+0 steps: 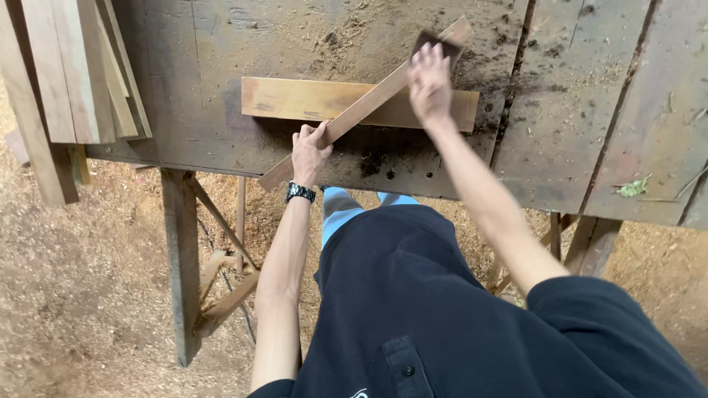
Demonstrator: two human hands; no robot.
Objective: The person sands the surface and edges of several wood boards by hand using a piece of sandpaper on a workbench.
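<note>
Gripping the lower end of a narrow wooden strip [354, 110], the left hand [308, 151] steadies it aslant across a flat board [295, 99]; the right hand [430, 81] presses a dark sanding pad [435, 40] near its top end. Progress can't be judged. Sawdust covers the worn bench [575, 110] and floor [74, 295].

A flat board [310, 99] lies on the desk [206, 44] near its front edge. A long strip [361, 107] crosses over it slantwise, one end past the front edge. The left hand [308, 151] is on its lower part, the right hand [430, 85] on a block [435, 38] at its far end. Planks [74, 66] sit stacked at the desk's left corner.
</note>
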